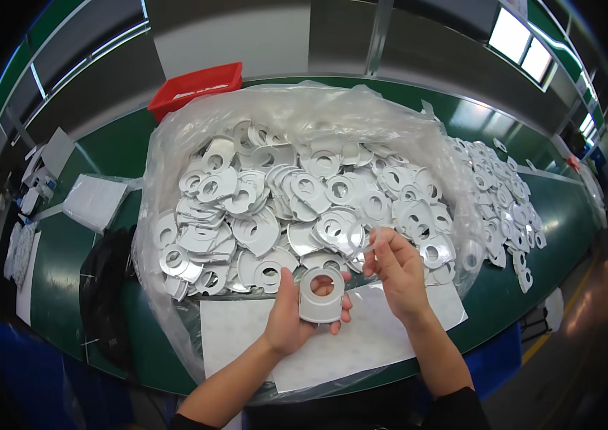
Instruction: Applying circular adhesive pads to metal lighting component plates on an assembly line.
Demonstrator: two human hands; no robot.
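Observation:
My left hand [288, 324] holds a white plastic part [320, 311] with a large round hole, thumb on one side and fingertips showing at the other. Through the hole some of my fingers can be seen. To the right and a little farther off, my right hand [403, 278] pinches a thin, see-through ring [352, 242] between thumb and fingers. Just beyond both hands lies a big heap of similar white holed parts [255, 231] on a clear plastic bag [157, 215], its sides bunched up around them.
White sheets [372, 340] lie under my hands at the table's near edge. More white parts [497, 193] are spread at the right on the green table [57, 276]. A red bin [200, 81] stands at the back left, a wrapped white pack [95, 203] and a black bag [107, 297] at the left.

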